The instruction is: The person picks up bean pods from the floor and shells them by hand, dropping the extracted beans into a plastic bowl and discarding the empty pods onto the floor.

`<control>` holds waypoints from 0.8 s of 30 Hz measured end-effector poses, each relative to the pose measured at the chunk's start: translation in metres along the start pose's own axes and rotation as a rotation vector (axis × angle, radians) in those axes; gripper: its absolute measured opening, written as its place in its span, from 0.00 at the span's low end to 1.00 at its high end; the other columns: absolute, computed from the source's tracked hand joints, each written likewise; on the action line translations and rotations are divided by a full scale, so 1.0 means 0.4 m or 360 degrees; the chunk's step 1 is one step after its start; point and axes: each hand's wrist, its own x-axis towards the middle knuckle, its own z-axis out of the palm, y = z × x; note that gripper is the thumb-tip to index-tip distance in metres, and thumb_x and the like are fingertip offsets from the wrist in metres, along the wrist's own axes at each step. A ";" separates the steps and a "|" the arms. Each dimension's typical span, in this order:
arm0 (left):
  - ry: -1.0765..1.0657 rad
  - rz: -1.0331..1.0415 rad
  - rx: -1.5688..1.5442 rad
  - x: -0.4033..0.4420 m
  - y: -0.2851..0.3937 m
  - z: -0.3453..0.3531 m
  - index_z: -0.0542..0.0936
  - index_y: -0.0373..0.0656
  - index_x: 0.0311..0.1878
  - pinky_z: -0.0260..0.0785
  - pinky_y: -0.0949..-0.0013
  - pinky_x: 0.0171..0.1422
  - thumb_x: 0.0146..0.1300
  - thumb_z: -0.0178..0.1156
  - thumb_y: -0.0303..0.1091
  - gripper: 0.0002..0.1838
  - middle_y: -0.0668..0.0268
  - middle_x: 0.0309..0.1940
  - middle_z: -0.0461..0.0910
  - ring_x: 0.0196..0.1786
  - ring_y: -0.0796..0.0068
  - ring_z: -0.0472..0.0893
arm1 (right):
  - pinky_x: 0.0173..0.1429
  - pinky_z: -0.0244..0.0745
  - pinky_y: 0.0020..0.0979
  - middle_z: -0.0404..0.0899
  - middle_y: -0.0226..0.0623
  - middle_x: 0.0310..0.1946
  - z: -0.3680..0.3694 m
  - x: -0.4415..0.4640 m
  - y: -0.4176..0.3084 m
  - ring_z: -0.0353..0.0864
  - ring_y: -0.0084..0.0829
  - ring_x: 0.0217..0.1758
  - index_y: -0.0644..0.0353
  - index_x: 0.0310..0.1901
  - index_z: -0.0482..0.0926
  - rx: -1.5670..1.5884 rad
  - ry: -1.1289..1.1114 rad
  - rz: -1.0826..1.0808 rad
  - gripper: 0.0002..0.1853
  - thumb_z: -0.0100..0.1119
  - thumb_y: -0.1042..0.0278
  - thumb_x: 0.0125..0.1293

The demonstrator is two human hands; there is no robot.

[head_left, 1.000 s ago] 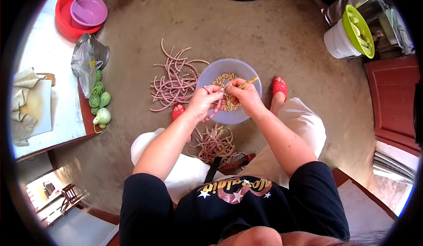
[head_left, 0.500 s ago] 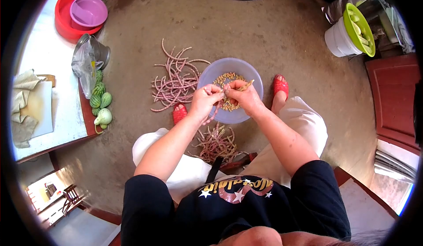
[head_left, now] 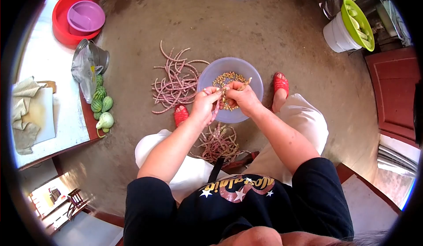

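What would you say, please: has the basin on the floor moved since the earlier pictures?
No; the basin shows no visible shift either way against the long pods beside it.

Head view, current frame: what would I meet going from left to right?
Cloth, striped green melons, spread pile of purplish pods, translucent basin, right foot's red sandal, white bucket.
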 end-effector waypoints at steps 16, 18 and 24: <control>0.0176 -0.0407 0.0101 -0.008 -0.026 0.000 0.73 0.41 0.27 0.64 0.73 0.17 0.59 0.50 0.37 0.10 0.71 0.18 0.69 0.18 0.80 0.69 | 0.20 0.57 0.26 0.68 0.32 0.19 -0.018 0.000 0.065 0.63 0.23 0.16 0.59 0.25 0.69 0.0511 0.0009 0.0609 0.03 0.49 0.76 0.54; 0.0199 -0.0459 0.0135 -0.003 -0.036 -0.007 0.73 0.42 0.26 0.63 0.72 0.16 0.59 0.50 0.37 0.11 0.70 0.17 0.69 0.17 0.80 0.68 | 0.19 0.57 0.25 0.68 0.32 0.19 -0.023 0.002 0.077 0.64 0.23 0.16 0.60 0.24 0.69 0.0547 0.0038 0.0628 0.03 0.50 0.76 0.53; 0.0323 -0.0630 0.0249 0.005 -0.074 -0.023 0.72 0.42 0.25 0.59 0.72 0.15 0.60 0.50 0.40 0.13 0.71 0.15 0.68 0.14 0.79 0.65 | 0.19 0.59 0.25 0.69 0.32 0.19 -0.020 -0.010 0.117 0.66 0.23 0.16 0.60 0.24 0.69 0.0482 -0.0006 0.0716 0.04 0.50 0.75 0.55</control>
